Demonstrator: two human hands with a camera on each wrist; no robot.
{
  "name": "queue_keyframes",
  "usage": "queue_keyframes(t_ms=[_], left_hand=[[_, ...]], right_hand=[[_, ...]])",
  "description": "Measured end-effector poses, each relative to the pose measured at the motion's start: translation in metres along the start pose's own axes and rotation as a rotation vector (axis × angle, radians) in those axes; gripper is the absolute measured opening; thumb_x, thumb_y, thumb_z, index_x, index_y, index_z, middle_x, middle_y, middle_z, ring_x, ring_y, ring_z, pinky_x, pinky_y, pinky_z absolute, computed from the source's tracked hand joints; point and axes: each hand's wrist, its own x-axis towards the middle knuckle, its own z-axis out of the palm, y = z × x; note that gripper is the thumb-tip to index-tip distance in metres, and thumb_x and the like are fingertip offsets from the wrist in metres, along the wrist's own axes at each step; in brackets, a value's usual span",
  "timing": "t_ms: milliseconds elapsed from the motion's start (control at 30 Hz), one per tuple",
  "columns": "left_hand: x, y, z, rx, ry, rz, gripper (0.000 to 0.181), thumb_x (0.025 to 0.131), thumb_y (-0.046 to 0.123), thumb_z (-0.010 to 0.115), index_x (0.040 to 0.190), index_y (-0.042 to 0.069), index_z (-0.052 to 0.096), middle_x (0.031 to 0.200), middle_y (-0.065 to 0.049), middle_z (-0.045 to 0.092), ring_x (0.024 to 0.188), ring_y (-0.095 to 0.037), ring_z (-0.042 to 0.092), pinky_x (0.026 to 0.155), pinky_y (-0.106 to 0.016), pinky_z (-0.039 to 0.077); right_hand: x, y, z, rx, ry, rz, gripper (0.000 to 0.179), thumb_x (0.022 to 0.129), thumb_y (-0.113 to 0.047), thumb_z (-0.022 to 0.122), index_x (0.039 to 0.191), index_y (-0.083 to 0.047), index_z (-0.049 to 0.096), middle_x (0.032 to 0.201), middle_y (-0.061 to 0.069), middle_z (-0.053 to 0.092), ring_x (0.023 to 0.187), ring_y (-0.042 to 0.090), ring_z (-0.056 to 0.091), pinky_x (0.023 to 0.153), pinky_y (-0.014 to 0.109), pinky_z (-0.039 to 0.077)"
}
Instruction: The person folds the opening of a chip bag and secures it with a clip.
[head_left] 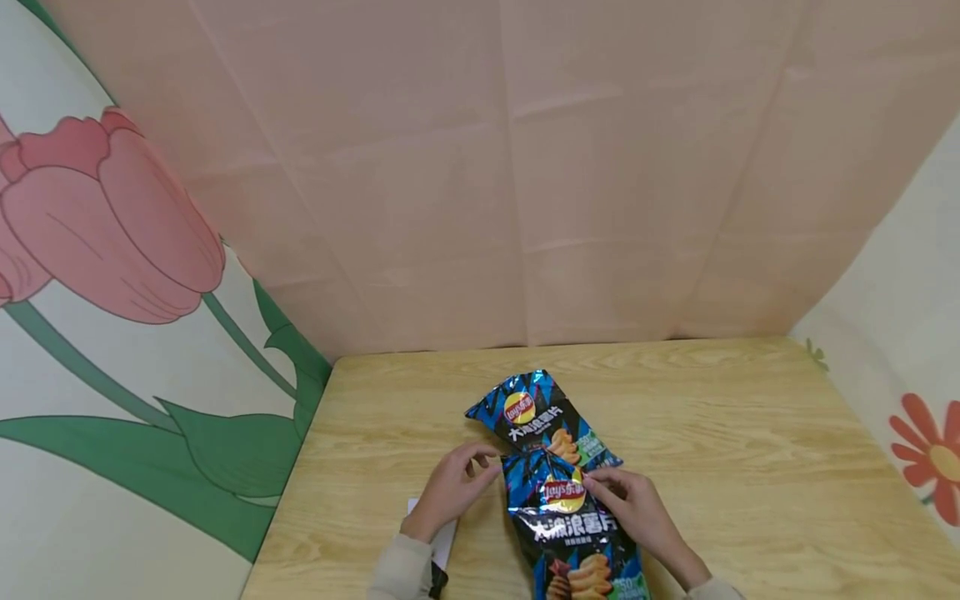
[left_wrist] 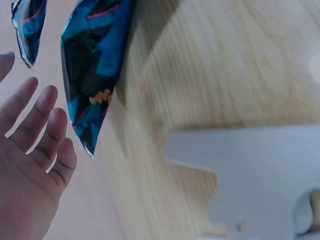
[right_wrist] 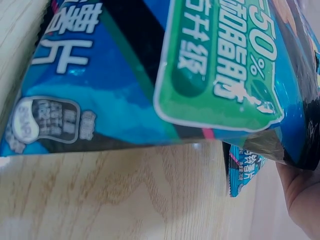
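A black and blue Lay's chip bag (head_left: 577,533) stands or leans toward me, its printed front facing up. My right hand (head_left: 633,508) pinches its upper right edge; in the right wrist view the bag's lower printed side (right_wrist: 125,100) hides most of that hand (right_wrist: 302,200). Beside the upper left corner is my left hand (head_left: 453,487). Seen from the left wrist, the left hand (left_wrist: 35,150) has loosely spread fingers, with a gap between them and the bag (left_wrist: 95,70). Behind lies a second, similar chip bag (head_left: 547,421), tilted on the table.
The wooden table (head_left: 750,467) carries both bags and meets a pinkish cloth backdrop (head_left: 525,208). Painted flower walls stand at both sides. A pale flat piece with cutouts (left_wrist: 265,170) shows near the left wrist.
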Motion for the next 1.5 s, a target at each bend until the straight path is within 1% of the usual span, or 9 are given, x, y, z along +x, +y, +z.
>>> queue_keyframes(t_ms=[133, 300, 433, 700, 800, 933, 1067, 1333, 1500], left_hand=[[-0.006, -0.004, -0.004, 0.002, 0.014, -0.014, 0.035, 0.096, 0.043, 0.062, 0.117, 0.015, 0.068, 0.098, 0.004, 0.066, 0.081, -0.009, 0.055, 0.069, -0.022, 0.045], [-0.012, -0.009, -0.006, 0.007, 0.032, -0.022, 0.032, 0.096, 0.034, 0.064, 0.117, 0.010, 0.068, 0.097, 0.002, 0.067, 0.079, -0.008, 0.054, 0.068, -0.021, 0.046], [-0.017, -0.012, -0.007, 0.002, 0.036, -0.044, 0.031, 0.096, 0.032, 0.066, 0.117, 0.009, 0.068, 0.096, 0.003, 0.067, 0.078, -0.007, 0.053, 0.067, -0.021, 0.045], [-0.030, -0.019, -0.010, -0.033, 0.033, -0.063, 0.035, 0.096, 0.037, 0.064, 0.117, 0.009, 0.068, 0.098, 0.002, 0.067, 0.080, -0.004, 0.053, 0.070, -0.021, 0.045], [-0.035, -0.021, -0.011, -0.042, 0.032, -0.062, 0.035, 0.096, 0.035, 0.064, 0.118, 0.007, 0.068, 0.100, 0.001, 0.067, 0.081, -0.003, 0.053, 0.071, -0.021, 0.046], [-0.040, -0.024, -0.012, -0.030, 0.029, -0.079, 0.034, 0.097, 0.033, 0.064, 0.118, 0.007, 0.067, 0.101, 0.001, 0.067, 0.082, -0.005, 0.054, 0.071, -0.021, 0.045], [-0.046, -0.029, -0.012, -0.012, 0.017, -0.113, 0.034, 0.097, 0.034, 0.063, 0.118, 0.009, 0.067, 0.099, 0.003, 0.066, 0.083, -0.007, 0.054, 0.070, -0.021, 0.044], [-0.061, -0.037, -0.012, -0.005, 0.044, -0.118, 0.031, 0.095, 0.031, 0.067, 0.116, 0.008, 0.068, 0.097, 0.003, 0.065, 0.083, -0.013, 0.054, 0.070, -0.022, 0.042], [-0.069, -0.043, -0.012, 0.009, 0.054, -0.125, 0.030, 0.093, 0.032, 0.069, 0.115, 0.012, 0.068, 0.097, 0.003, 0.065, 0.084, -0.014, 0.055, 0.071, -0.024, 0.044]], right_hand=[[0.001, 0.000, 0.000, 0.001, -0.004, 0.006, 0.020, 0.095, -0.027, 0.067, 0.102, -0.010, 0.076, 0.097, 0.002, 0.075, 0.081, 0.009, 0.062, 0.072, 0.022, 0.050], [0.001, 0.001, -0.001, 0.001, -0.012, 0.012, 0.020, 0.095, -0.028, 0.067, 0.102, -0.011, 0.076, 0.098, 0.002, 0.075, 0.083, 0.009, 0.063, 0.073, 0.022, 0.051], [0.001, 0.001, -0.002, 0.003, -0.019, 0.018, 0.020, 0.095, -0.027, 0.067, 0.102, -0.011, 0.076, 0.098, 0.002, 0.075, 0.082, 0.009, 0.062, 0.072, 0.022, 0.051], [0.001, 0.002, -0.002, 0.005, -0.023, 0.013, 0.019, 0.096, -0.025, 0.066, 0.103, -0.010, 0.075, 0.097, 0.002, 0.075, 0.082, 0.009, 0.062, 0.073, 0.022, 0.051], [0.001, 0.001, -0.001, 0.006, -0.024, 0.013, 0.019, 0.096, -0.024, 0.066, 0.104, -0.010, 0.075, 0.097, 0.002, 0.075, 0.082, 0.009, 0.063, 0.073, 0.021, 0.051], [0.001, 0.001, -0.001, 0.010, -0.026, 0.014, 0.019, 0.096, -0.023, 0.066, 0.104, -0.009, 0.075, 0.097, 0.002, 0.075, 0.083, 0.009, 0.064, 0.073, 0.021, 0.051], [0.001, 0.000, 0.000, 0.009, -0.023, 0.011, 0.017, 0.096, -0.021, 0.066, 0.104, -0.009, 0.075, 0.096, 0.003, 0.075, 0.083, 0.009, 0.064, 0.073, 0.021, 0.051], [0.001, 0.001, 0.002, 0.003, -0.015, 0.002, 0.016, 0.095, -0.020, 0.067, 0.102, -0.009, 0.075, 0.097, 0.003, 0.075, 0.081, 0.008, 0.063, 0.071, 0.021, 0.051], [0.001, 0.002, 0.002, 0.001, -0.008, -0.012, 0.015, 0.094, -0.019, 0.067, 0.102, -0.008, 0.075, 0.096, 0.003, 0.075, 0.081, 0.008, 0.063, 0.072, 0.021, 0.051]])
